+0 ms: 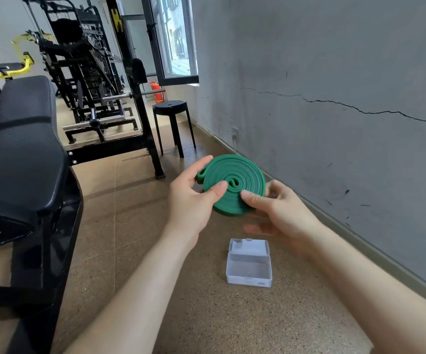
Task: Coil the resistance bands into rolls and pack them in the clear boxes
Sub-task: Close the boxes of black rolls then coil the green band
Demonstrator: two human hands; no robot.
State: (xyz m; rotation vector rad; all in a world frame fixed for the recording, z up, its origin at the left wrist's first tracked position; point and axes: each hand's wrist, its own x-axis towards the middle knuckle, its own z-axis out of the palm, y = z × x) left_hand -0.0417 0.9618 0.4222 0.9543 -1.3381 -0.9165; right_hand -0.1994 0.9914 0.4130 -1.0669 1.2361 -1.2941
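Step in hand, as judged: coiling nearly finished, packing not yet begun.

The flat green rubber resistance band, wound into a spiral disc (235,185), was held in the air between both hands, face tilted toward the camera. It was pinched by the left hand (191,200), thumb (218,187) laid on the face near the folded centre and fingers curled round the far-left rim. It was likewise pinched by the right hand (278,210), thumb on the near face; the fingers beneath were blurred.

The small clear plastic box with hinged lid (249,264) lay open and empty on the floor, below the right hand and nearer the body.

A loose outer end (201,175) was noted at the left fingers. It is judged that this end should be drawn snug and pinned by a thumb before lowering, or the rubber will spring open. The disc appeared wider than the box mouth, so a tighter wind, or squeezing to an oval, is probably needed.

Surroundings:
- Grey plastered wall (334,149), to the right of the hands, with a long crack (360,109).
- Speckled brown floor (194,315) beneath the hands.
- Black padded bench (20,149), left of the left hand.
- Black weight machines (84,72), beyond it.
- Open window (173,39), beyond the hands.
- Black round stool (171,108), just beyond the disc.
- Red fire extinguisher (157,92), behind the stool.
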